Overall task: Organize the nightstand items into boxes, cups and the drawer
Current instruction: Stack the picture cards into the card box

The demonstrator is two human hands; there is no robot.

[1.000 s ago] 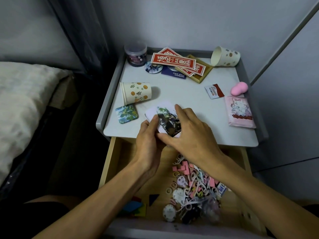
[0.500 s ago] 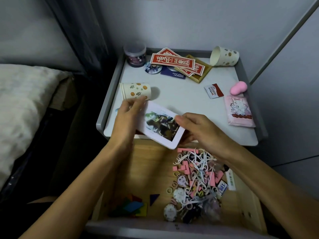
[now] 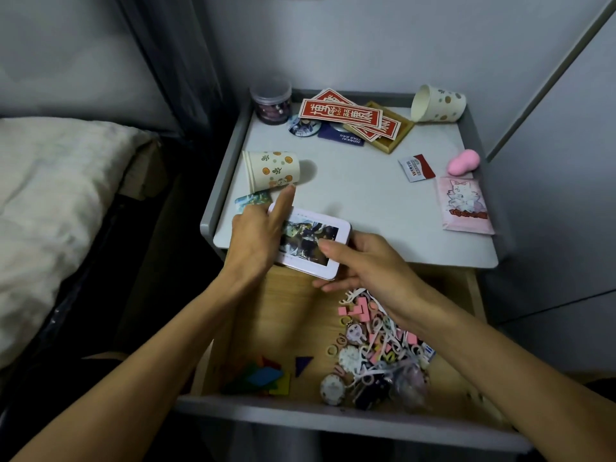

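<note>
A dark illustration is framed in pale pink on the tin (image 3: 310, 233) at centre. Orange fruit and green sprigs are printed on the cream cup (image 3: 271, 170) left of centre; the red cards (image 3: 340, 113) above are lettered in white.

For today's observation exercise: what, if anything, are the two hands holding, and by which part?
A picture-lidded tin. The right hand pinches its near right corner, thumb on the lid; the left hand grips its left end, index finger straight.
</note>
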